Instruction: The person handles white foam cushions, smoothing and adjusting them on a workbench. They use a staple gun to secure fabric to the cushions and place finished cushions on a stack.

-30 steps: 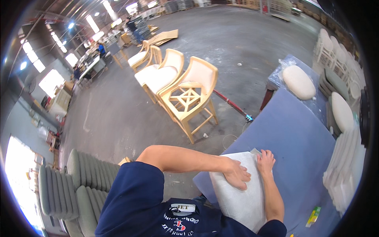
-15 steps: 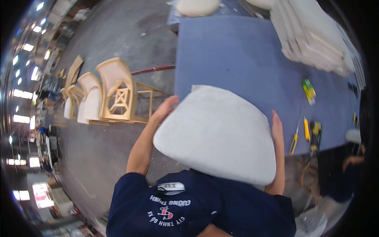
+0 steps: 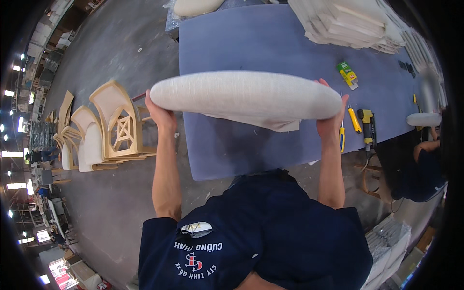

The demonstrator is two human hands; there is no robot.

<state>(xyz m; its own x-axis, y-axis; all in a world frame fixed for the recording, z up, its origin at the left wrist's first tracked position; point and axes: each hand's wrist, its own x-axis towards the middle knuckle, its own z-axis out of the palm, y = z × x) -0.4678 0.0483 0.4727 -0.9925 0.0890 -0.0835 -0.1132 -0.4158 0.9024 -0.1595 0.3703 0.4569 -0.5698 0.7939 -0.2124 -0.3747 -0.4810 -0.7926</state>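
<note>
A pale grey upholstered seat cushion point(image 3: 237, 94) is held up above the near part of the blue-grey table, turned so its curved edge faces me. My left hand point(image 3: 160, 113) grips its left end, and my right hand point(image 3: 332, 113) is closed on the right end; fingers of both are partly behind it. A flap of fabric hangs below the cushion's lower edge. Right of my right hand on the table lie a yellow screwdriver point(image 3: 342, 137), a yellow utility knife point(image 3: 354, 121) and a black-and-yellow staple gun point(image 3: 367, 128).
The blue-grey table point(image 3: 241, 43) carries a stack of pale cushion pieces point(image 3: 348, 24) and a green-yellow box point(image 3: 347, 76). Another round cushion point(image 3: 198, 7) rests beyond. Wooden chairs point(image 3: 118, 128) stand on the floor at left. Another person point(image 3: 420, 169) works at the right.
The cushion has been tipped from lying face-up near my chest to nearly edge-on, and moved away from my body. My hands have gone with it, holding its two ends.
</note>
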